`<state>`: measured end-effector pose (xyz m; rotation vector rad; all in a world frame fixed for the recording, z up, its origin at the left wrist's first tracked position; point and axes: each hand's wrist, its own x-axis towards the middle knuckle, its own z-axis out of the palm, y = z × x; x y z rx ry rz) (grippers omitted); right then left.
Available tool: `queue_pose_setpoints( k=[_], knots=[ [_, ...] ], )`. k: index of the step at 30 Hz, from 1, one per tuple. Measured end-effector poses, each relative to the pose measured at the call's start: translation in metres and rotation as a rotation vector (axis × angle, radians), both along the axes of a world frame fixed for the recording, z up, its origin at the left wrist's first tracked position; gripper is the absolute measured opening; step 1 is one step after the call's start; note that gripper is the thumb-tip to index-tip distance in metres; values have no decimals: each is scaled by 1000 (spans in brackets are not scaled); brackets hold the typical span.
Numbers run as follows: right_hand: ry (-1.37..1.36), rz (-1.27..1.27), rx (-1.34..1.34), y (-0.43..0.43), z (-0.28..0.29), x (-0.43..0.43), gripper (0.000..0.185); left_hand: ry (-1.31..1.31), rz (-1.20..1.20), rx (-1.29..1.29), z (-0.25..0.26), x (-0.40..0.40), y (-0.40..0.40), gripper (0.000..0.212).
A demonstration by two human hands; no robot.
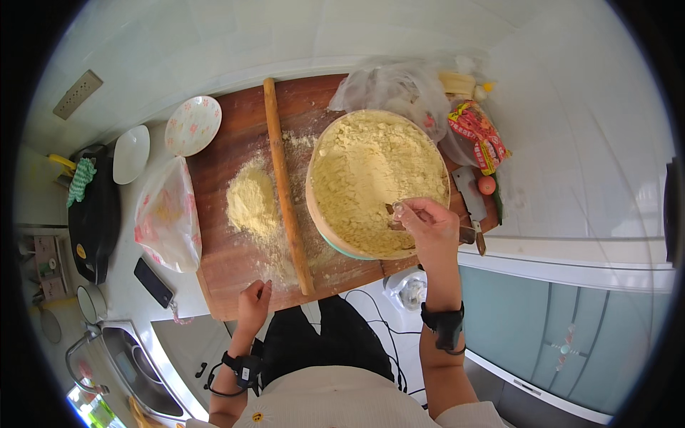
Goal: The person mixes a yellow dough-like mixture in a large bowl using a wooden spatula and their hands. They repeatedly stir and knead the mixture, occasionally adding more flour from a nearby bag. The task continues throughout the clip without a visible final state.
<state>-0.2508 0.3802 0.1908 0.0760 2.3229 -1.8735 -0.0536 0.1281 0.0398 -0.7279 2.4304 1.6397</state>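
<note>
My right hand is over the right side of a large round basin filled with pale yellow flour. Its fingers are bent together around a small brown piece, perhaps a scoop, that is partly hidden by the hand. My left hand rests loosely curled at the front edge of the wooden board, with nothing seen in it. A wooden rolling pin lies on the board left of the basin. Further left is a heap of flour, with more flour scattered about.
Left of the board are a plastic bag, a floral plate, a white dish and a phone. To the right lie a cleaver, a red food packet and a clear plastic bag.
</note>
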Motion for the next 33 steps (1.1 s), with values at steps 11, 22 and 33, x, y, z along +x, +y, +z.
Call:
queue_pose_setpoints(
  k=[11,22,33],
  knots=[
    [258,122,502,-4,-25,4,12,-60,6,4,-15,6,4,35],
    [693,261,1011,-30,-59,-56,6,-74,44,37,-25,11,2,33],
    [720,238,1078,-39,-63,-69,4,-73,87,53,-35,11,-19,32]
  ],
)
